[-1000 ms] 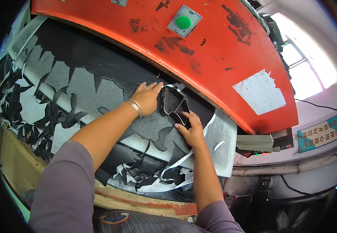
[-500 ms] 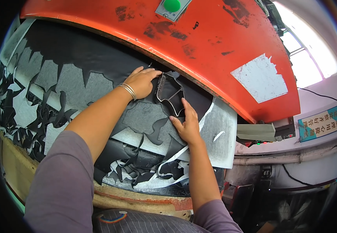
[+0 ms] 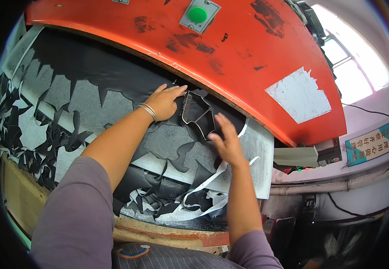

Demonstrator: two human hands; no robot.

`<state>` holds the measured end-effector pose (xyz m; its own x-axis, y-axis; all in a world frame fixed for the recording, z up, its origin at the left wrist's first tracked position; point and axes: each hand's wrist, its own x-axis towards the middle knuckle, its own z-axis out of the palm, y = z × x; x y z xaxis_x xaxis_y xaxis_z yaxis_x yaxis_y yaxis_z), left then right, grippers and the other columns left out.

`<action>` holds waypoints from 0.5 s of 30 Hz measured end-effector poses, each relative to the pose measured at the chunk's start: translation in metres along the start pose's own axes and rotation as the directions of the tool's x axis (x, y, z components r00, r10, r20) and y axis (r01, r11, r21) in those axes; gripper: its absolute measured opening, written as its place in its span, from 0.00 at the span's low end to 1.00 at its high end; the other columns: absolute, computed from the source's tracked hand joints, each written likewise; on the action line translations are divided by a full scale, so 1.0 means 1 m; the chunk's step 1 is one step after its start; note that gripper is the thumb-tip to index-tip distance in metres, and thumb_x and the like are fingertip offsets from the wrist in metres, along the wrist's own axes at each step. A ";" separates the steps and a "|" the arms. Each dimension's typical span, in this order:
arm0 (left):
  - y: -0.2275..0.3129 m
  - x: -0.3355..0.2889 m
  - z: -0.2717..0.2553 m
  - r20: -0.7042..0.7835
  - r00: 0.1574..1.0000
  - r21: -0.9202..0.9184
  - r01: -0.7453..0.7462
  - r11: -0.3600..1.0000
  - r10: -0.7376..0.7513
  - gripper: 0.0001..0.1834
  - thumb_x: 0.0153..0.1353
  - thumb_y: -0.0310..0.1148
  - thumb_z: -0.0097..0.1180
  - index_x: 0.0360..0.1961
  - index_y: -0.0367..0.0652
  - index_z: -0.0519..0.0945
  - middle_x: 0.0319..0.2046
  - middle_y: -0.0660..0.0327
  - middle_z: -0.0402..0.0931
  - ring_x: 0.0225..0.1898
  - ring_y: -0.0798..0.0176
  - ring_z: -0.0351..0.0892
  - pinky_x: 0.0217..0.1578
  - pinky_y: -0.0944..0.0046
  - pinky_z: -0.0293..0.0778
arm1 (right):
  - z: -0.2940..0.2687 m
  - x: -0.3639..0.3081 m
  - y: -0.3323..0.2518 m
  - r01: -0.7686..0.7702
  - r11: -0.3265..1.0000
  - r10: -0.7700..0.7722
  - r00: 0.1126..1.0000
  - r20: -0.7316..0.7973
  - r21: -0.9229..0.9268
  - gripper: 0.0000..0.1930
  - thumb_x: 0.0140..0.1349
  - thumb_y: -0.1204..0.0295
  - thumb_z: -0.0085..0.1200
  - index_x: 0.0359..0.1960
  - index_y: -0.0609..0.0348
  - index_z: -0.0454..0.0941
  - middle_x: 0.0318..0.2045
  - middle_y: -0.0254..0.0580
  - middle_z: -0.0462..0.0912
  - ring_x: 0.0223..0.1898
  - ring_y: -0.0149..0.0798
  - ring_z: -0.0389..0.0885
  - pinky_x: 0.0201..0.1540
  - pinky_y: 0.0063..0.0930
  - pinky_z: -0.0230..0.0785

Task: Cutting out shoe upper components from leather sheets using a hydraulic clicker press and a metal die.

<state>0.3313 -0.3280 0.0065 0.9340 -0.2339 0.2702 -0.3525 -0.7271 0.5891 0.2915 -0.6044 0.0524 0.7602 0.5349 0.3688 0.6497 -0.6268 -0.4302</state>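
A metal cutting die point(image 3: 202, 116), an open outline with a crossbar, sits on the black sheet material point(image 3: 100, 58) close to the red machine's edge. My left hand point(image 3: 164, 103) lies flat on the sheet at the die's left side, fingers stretched out and fingertips by its upper corner. Bangles circle that wrist. Just right of the die, my right hand point(image 3: 228, 141) has thumb and fingers spread with nothing between them. Whether its thumb still touches the die's lower corner, I cannot tell.
The red machine beam point(image 3: 239, 58) overhangs the far side, with a green button point(image 3: 197, 15) on it. Grey board point(image 3: 91, 101) shows through cut-outs in the sheet. Black and white scraps point(image 3: 35, 130) pile up along the near left edge, and more offcuts point(image 3: 199, 201) lie in front.
My right hand has come away from the die's right side and shifted a little to the right, its fingers spreading. My left hand stays beside the die.
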 end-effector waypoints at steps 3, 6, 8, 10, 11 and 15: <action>-0.001 0.000 -0.008 -0.020 1.000 -0.100 -0.012 0.995 0.010 0.37 0.54 0.22 0.41 0.69 0.47 0.56 0.58 0.55 0.72 0.64 0.58 0.65 0.69 0.51 0.45 | -0.022 0.045 -0.008 0.266 0.900 -0.218 0.961 0.171 -0.345 0.20 0.56 0.77 0.54 0.53 0.56 0.75 0.56 0.43 0.75 0.63 0.45 0.67 0.60 0.40 0.62; 0.009 0.006 -0.004 -0.013 0.999 -0.202 -0.043 0.978 0.041 0.37 0.54 0.21 0.40 0.69 0.47 0.57 0.57 0.55 0.73 0.63 0.59 0.67 0.69 0.51 0.45 | -0.035 0.069 0.004 0.492 0.781 -0.299 0.835 0.463 -0.384 0.19 0.55 0.75 0.54 0.51 0.54 0.77 0.55 0.41 0.76 0.63 0.45 0.67 0.60 0.37 0.62; 0.009 0.000 -0.004 0.006 1.000 -0.232 -0.027 0.972 0.030 0.36 0.54 0.20 0.40 0.68 0.47 0.57 0.57 0.55 0.74 0.61 0.59 0.69 0.69 0.52 0.46 | -0.030 0.078 -0.002 0.507 0.795 -0.337 0.825 0.453 -0.333 0.16 0.52 0.76 0.58 0.45 0.56 0.80 0.49 0.40 0.79 0.58 0.44 0.72 0.58 0.36 0.64; 0.007 -0.001 -0.003 0.043 0.998 -0.229 -0.032 0.973 0.043 0.36 0.55 0.19 0.39 0.68 0.46 0.57 0.56 0.54 0.74 0.60 0.58 0.70 0.69 0.53 0.48 | -0.027 0.086 -0.005 0.535 0.773 -0.293 0.778 0.556 -0.341 0.13 0.51 0.73 0.59 0.40 0.56 0.82 0.42 0.36 0.81 0.48 0.42 0.76 0.51 0.36 0.66; 0.005 -0.001 -0.005 0.040 0.998 -0.207 -0.038 0.978 0.047 0.36 0.55 0.19 0.39 0.68 0.46 0.58 0.56 0.54 0.74 0.59 0.56 0.71 0.69 0.52 0.49 | -0.026 0.087 -0.008 0.537 0.770 -0.293 0.776 0.558 -0.344 0.13 0.51 0.73 0.59 0.40 0.56 0.82 0.42 0.36 0.81 0.48 0.42 0.76 0.51 0.36 0.66; 0.009 0.001 -0.004 0.006 0.999 -0.226 -0.040 0.973 0.043 0.36 0.54 0.19 0.39 0.67 0.46 0.58 0.55 0.55 0.75 0.58 0.55 0.71 0.69 0.52 0.50 | -0.026 0.071 -0.024 0.471 0.789 -0.299 0.855 0.423 -0.394 0.06 0.53 0.67 0.58 0.23 0.52 0.80 0.25 0.35 0.80 0.36 0.38 0.75 0.40 0.34 0.63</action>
<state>0.3286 -0.3320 0.0152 0.9184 -0.2686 0.2904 -0.3939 -0.5527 0.7344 0.3292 -0.5659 0.1099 0.4560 0.8849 0.0953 0.8706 -0.4657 0.1587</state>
